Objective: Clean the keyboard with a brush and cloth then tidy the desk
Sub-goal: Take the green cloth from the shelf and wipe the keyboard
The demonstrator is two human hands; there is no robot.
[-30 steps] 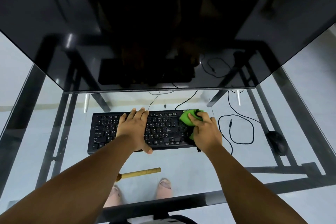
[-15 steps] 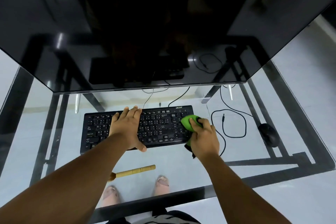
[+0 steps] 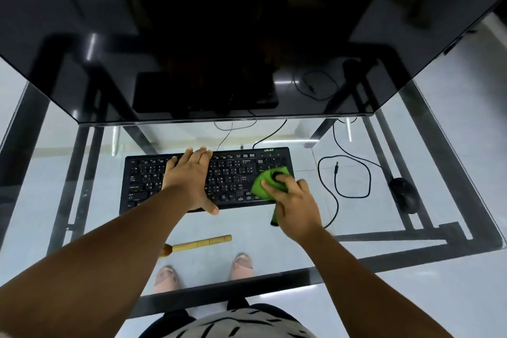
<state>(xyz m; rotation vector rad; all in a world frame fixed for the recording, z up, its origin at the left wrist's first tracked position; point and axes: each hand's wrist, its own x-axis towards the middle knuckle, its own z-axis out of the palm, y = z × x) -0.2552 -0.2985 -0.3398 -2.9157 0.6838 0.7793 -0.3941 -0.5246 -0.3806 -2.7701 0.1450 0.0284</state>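
Clear glass desktop (image 3: 315,244) on a black metal frame, filling most of the frame, with pale tiled floor (image 3: 466,123) visible through and beyond it at left and right. Across the upper half, a large glossy black monitor screen (image 3: 247,35), dark and mirroring the desk frame and cables. Just below centre, flat on the glass, a black rectangular keyboard (image 3: 233,175) with white legends. Left hand (image 3: 192,181) spread flat on the keyboard's middle keys, fingers together and extended, thumb out over the near edge, gripping nothing. Right hand (image 3: 296,206) at the keyboard's right end, closed around a bright green cleaning cloth (image 3: 267,184), pressing it onto the keys there; a dark strip of cloth hanging below the palm. Lower centre, near the desk's front edge, a light wooden-handled brush (image 3: 203,243) lying on the glass, partly hidden by the left forearm. Right of the keyboard, a looped black cable (image 3: 354,173), and further right a black computer mouse (image 3: 405,195). Through the glass at bottom centre, two feet in pale slippers (image 3: 242,265).
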